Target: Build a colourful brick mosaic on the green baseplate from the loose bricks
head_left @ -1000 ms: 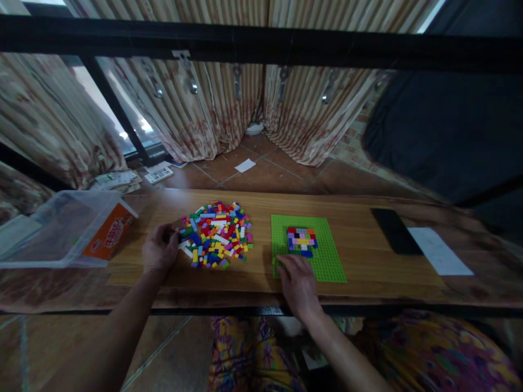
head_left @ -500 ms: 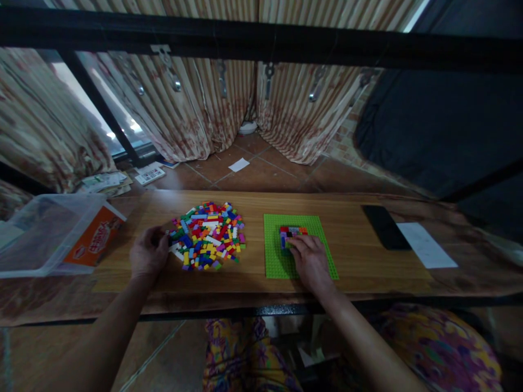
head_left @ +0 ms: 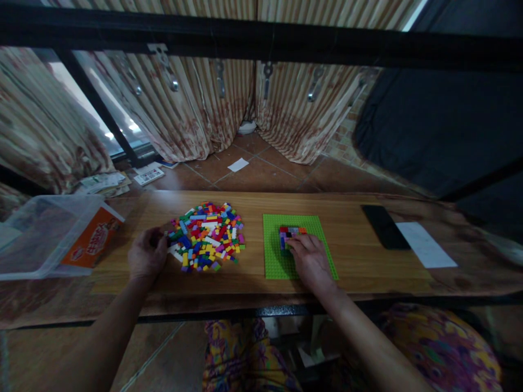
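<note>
A heap of small coloured bricks [head_left: 206, 235] lies on the wooden table [head_left: 359, 261]. To its right is a green baseplate [head_left: 273, 256] with a small block of assembled coloured bricks [head_left: 288, 233]. My left hand [head_left: 146, 255] rests at the heap's left edge with its fingers curled; what they hold is hidden. My right hand [head_left: 309, 258] lies on the baseplate, fingertips pressed together on the assembled bricks and covering most of them.
A clear plastic bin [head_left: 38, 234] with an orange label stands at the table's left end. A black phone [head_left: 382, 226] and a white sheet [head_left: 425, 245] lie at the right. Curtains, a black bar and a tiled floor with papers are beyond.
My right hand moved from the baseplate's near edge up onto the assembled bricks. My left hand stayed at the heap's left edge.
</note>
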`<state>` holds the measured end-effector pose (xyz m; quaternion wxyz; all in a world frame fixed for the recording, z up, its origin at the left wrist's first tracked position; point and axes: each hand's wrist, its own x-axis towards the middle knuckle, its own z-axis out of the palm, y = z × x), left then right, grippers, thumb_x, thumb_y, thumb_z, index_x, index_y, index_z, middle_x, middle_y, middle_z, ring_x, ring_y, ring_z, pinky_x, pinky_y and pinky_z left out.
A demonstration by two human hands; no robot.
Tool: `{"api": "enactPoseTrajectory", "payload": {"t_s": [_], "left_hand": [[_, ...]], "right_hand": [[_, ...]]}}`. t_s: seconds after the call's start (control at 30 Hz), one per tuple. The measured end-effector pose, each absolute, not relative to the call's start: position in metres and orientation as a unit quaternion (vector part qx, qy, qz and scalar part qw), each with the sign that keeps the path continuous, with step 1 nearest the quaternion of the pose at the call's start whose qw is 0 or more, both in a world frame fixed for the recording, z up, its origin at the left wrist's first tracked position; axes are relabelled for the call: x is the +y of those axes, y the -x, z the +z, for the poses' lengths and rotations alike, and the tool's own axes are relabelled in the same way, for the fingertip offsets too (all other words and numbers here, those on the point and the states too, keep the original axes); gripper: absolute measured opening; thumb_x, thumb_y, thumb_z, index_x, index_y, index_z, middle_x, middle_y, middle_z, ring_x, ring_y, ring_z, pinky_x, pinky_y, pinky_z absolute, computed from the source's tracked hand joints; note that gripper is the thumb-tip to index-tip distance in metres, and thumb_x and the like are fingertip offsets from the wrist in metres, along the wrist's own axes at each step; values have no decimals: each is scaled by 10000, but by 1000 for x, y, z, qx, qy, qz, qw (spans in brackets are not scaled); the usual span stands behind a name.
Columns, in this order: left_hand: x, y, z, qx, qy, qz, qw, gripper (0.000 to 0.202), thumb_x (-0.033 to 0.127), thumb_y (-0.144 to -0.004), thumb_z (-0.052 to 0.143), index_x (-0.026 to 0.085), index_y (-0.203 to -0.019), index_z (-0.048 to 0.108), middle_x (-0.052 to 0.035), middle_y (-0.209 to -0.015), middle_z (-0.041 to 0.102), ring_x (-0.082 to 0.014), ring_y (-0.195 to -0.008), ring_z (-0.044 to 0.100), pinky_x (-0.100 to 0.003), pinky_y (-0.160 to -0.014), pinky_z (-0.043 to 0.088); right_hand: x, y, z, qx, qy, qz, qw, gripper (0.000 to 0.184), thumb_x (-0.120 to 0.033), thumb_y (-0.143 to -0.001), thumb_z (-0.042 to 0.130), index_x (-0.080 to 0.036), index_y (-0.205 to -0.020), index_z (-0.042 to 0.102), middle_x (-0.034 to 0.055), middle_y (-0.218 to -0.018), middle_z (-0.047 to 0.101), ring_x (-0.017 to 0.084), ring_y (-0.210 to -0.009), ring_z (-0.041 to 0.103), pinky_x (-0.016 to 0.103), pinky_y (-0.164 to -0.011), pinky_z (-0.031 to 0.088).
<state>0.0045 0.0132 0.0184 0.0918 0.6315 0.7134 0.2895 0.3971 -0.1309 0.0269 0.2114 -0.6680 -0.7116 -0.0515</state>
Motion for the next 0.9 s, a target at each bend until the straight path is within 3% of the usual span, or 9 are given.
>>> {"api": "enactPoseTrajectory", "payload": {"t_s": [0.43,0.7,0.9], "left_hand": [[11,-7,21,708,-633,299,88,359,403,-777,518,202,-1057,617,-83,-1002,682,-254,-953,634,-379,-855,506],[13,-3,18,704,-637,300,90,348,382,-763,530,212,-1055,613,-65,-966,678,-245,-927,629,-372,-844,505],[12,-5,19,708,-634,300,87,320,369,-766,535,207,-1028,619,-74,-951,674,-245,-896,628,-377,-816,506]], "right_hand": [[-145,-396,34,-663,684,-72,295,281,-194,-939,445,-181,-1064,696,110,-1059,657,233,-995,527,394,-879,443],[-159,-371,25,-646,732,-108,187,353,-200,-925,462,-191,-1249,602,132,-1263,568,303,-1153,434,466,-928,377],[-157,-371,20,-643,737,-116,172,363,-191,-914,477,-208,-1256,597,145,-1285,547,320,-1184,418,497,-940,372]]}}
